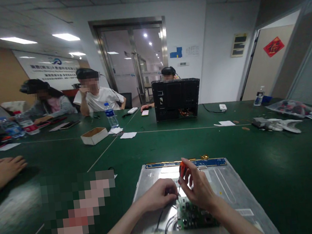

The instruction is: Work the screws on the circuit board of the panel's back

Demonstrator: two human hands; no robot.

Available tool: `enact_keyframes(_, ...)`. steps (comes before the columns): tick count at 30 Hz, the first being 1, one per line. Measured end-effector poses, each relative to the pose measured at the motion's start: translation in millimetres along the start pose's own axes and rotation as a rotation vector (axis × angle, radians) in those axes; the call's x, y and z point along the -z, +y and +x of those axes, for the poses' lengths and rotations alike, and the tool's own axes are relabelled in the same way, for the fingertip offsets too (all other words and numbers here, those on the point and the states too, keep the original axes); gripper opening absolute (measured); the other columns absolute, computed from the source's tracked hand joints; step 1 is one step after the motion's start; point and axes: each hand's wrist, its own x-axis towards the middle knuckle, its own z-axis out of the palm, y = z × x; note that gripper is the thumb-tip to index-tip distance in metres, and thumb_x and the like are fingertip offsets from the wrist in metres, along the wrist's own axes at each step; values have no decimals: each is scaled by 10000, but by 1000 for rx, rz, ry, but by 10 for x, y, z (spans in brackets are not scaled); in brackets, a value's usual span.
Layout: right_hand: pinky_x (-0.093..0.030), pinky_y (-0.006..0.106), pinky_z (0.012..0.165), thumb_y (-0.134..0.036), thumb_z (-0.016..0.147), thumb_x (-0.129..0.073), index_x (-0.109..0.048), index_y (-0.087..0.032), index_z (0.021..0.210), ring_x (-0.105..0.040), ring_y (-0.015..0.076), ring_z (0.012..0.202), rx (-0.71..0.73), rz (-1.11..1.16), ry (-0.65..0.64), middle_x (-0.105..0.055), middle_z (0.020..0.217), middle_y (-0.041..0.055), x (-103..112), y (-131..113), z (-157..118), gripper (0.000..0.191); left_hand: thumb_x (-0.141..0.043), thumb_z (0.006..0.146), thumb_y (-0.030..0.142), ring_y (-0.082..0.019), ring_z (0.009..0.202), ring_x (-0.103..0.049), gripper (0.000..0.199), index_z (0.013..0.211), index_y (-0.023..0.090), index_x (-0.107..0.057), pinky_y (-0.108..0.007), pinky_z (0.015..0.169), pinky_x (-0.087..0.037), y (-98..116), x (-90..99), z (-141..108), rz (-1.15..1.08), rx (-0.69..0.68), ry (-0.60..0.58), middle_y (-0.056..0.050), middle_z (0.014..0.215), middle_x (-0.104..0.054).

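Dark cables (165, 227) are running along the near side of a green circuit board (185, 218), which is lying on a silvery metal panel (229, 187). The left hand (165, 193) is resting low over the panel beside the board's far left corner, its fingers curling together; whether they are pinching anything, I cannot tell. The right hand (194, 181) is pinching the orange handle of a screwdriver (182, 169), whose thin shaft is slanting down toward that same corner. Its tip is hiding by the left fingers, so contact is unclear. Along the panel's far edge a narrow blue board (218, 161) is stretching. All this is lying on a green desk (283, 163).

Off to the left, another person's hands (9, 169) are resting on the desk. Farther on, an open white box (94, 136) is sitting near a water bottle (111, 115), and a black case (174, 96) is standing upright. A person in a white shirt (108, 99) is sitting across the desk, and beyond, glass doors (119, 61) are closing off the room.
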Motion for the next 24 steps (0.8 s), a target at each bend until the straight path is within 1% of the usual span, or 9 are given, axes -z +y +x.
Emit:
enact_keyframes(5,-439,227,420,-171,940,-485,-260,-248,1513,-521,124,483,25,-39,26,-601,771,-19,-12,5,5,621,-581,806,130,-165,736,-546,60,820,169,-624,-253,675,-428,16,10,-4,3,-5,-14,1,791,-612)
enact_keyframes(9,-450,236,427,-181,941,-487,-272,-244,1509,-542,133,492,29,-54,20,-602,772,-15,-16,12,-3,611,-578,803,110,-162,724,-534,76,820,166,-627,-254,668,-411,30,12,-7,-9,-40,-15,11,770,-583)
enact_keyframes(12,-455,232,430,-167,936,-483,-271,-233,1517,-564,135,510,22,-22,8,-613,789,-1,-11,2,-4,622,-585,794,103,-168,733,-549,83,830,159,-636,-255,673,-415,6,0,-4,-30,-59,-7,4,780,-602)
enact_keyframes(17,-472,236,440,-135,924,-466,-260,-225,1534,-574,135,522,10,11,-7,-650,830,26,-9,3,-10,650,-574,779,77,-166,722,-553,119,840,160,-634,-247,667,-422,-32,-15,-4,-31,-49,-5,9,772,-603)
enact_keyframes(21,-463,232,429,-127,915,-479,-272,-224,1520,-570,134,513,20,-4,8,-633,806,13,-25,8,-17,646,-570,776,61,-166,726,-561,126,823,158,-636,-248,680,-428,-22,-6,-7,-45,-54,-16,8,771,-615)
enact_keyframes(24,-459,232,430,-130,924,-488,-284,-238,1504,-564,127,518,43,-15,25,-628,836,12,-38,2,-17,624,-571,773,57,-168,733,-569,128,816,159,-635,-249,686,-433,-17,-2,-1,-67,-45,-22,8,775,-625)
